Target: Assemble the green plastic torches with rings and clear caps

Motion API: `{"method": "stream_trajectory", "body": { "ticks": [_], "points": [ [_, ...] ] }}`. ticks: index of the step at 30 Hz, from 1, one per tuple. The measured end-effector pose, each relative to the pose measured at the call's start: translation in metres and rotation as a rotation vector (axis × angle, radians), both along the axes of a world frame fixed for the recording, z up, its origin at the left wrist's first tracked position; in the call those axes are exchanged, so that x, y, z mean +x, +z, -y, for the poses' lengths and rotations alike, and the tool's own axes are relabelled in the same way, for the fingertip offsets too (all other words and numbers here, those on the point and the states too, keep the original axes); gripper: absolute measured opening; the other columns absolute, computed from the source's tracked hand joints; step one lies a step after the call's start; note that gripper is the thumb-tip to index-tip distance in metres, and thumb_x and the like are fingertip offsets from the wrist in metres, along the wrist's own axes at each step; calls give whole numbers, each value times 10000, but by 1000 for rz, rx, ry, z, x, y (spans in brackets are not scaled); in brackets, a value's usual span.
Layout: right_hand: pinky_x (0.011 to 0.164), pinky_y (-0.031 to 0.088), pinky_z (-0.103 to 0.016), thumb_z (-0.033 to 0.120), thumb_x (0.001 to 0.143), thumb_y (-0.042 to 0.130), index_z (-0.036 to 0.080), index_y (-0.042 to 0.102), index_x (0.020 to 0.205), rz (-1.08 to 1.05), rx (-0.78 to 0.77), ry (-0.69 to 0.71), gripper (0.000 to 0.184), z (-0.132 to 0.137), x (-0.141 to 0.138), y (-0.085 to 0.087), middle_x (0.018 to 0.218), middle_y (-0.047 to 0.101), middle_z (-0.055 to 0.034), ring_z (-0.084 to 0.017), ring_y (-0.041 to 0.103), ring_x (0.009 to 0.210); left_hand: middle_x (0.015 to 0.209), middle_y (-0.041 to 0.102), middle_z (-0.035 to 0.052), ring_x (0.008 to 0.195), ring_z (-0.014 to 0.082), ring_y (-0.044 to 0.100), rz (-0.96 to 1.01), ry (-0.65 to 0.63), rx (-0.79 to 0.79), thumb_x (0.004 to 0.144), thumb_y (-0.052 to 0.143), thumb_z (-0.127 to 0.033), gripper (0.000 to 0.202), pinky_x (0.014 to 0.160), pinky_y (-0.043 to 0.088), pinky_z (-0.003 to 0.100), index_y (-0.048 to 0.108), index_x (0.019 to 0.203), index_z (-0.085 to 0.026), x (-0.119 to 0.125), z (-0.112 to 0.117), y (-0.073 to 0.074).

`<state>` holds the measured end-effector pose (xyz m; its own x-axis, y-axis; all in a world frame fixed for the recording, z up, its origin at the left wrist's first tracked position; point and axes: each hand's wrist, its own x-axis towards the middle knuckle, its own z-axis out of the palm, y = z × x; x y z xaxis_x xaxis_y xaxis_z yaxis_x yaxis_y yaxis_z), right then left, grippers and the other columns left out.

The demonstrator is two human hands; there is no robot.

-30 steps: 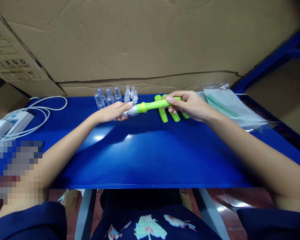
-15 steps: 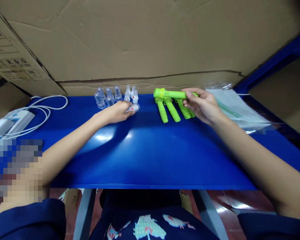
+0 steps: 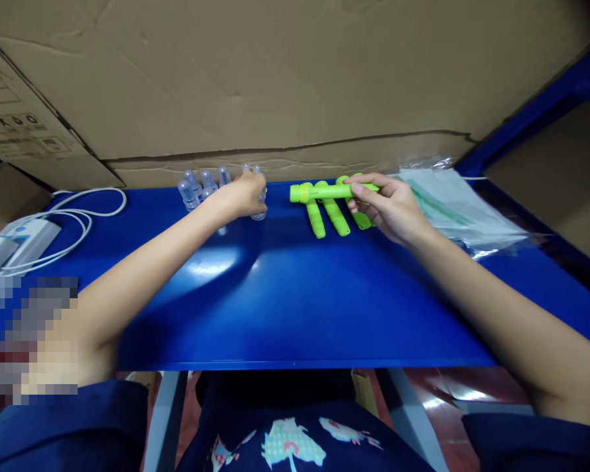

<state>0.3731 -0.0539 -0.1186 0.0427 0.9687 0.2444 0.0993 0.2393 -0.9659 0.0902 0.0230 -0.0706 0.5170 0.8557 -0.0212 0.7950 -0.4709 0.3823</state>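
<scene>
My left hand [image 3: 248, 195] is at the back of the table, its fingers closed round a small clear cap [image 3: 259, 215]. The cap is upright among white-and-clear pieces, mostly hidden by the fingers; its wide rim is down, at or near the tabletop. My right hand [image 3: 391, 203] pinches a lime-green tube [image 3: 332, 191] near one end. Its threaded end and yellow ring point left, and it is held level above several similar green tubes [image 3: 339, 219] lying on the table. Several clear caps [image 3: 189, 193] stand left of my left hand, partly behind the forearm.
The blue table [image 3: 295, 295] backs onto a cardboard wall [image 3: 255, 92]. A plastic bag [image 3: 462, 203] lies at the right. White cables [image 3: 91, 213] and a power strip [image 3: 34, 242] occupy the left side. A blue frame bar [image 3: 531, 111] rises at the right.
My left hand has moved slightly back and turned the cap from tilted to upright. In my right hand, the green tube has shifted a little left, and its threaded end now shows.
</scene>
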Motion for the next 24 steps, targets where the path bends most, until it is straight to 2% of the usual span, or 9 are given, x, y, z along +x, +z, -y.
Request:
{"method": "stream_trajectory", "body": {
  "ticks": [2,5,9,12,16,18,20,22,24],
  "points": [
    [644,562,-334,565,724,855,274,734,966,-5,11,1,396,-1,0,-1,842,677,-23,-162,608,669,830,611,67,1072,318,632,15,-15,-7,650,770,-208,214,917,499,361,617,794,-166,1,-7,3],
    [634,556,-328,583,727,851,271,734,964,11,21,9,409,-1,0,-3,875,680,-28,-161,616,681,848,622,68,1108,312,618,71,-23,33,673,762,-213,198,931,491,349,621,802,-163,0,-7,9],
    [620,564,-327,601,733,843,272,733,964,35,24,-5,417,1,1,-2,908,692,-36,-175,646,713,910,644,92,1166,321,596,180,-20,96,740,743,-247,202,937,487,344,637,871,-136,-12,13,23],
    [623,573,-328,583,753,839,276,736,973,29,24,-12,391,3,1,-2,853,685,-29,-177,654,706,990,673,90,1165,301,582,274,31,222,824,717,-336,275,933,493,348,642,1001,-140,-38,40,39],
    [673,600,-337,551,769,842,280,746,964,11,30,-12,347,2,-2,-4,835,685,-17,-165,654,690,1147,694,58,1085,281,600,314,188,407,828,738,-488,477,958,502,407,618,1174,-182,-94,68,54],
    [699,608,-346,539,769,843,275,752,956,10,21,-6,336,0,-4,-7,826,683,-16,-168,660,698,1128,701,33,998,242,613,198,274,435,802,757,-541,549,936,513,403,605,1214,-212,-122,71,54],
    [713,608,-356,525,774,841,271,757,968,19,13,3,331,-2,-6,-10,792,673,-13,-175,664,699,992,704,26,932,225,620,-1,304,344,752,805,-508,522,915,511,394,634,1132,-194,-143,68,46],
    [723,607,-371,514,783,834,273,761,993,35,5,9,328,-3,-6,-12,748,662,-7,-180,662,684,906,694,34,869,233,645,-160,296,178,705,844,-437,504,864,516,382,646,1087,-176,-153,62,34],
    [730,608,-385,511,788,828,278,767,1014,51,4,4,330,-3,-6,-14,722,662,-4,-185,661,672,911,695,56,873,260,668,-208,306,116,713,825,-375,483,835,516,374,634,1103,-164,-153,54,20]
  ]
}}
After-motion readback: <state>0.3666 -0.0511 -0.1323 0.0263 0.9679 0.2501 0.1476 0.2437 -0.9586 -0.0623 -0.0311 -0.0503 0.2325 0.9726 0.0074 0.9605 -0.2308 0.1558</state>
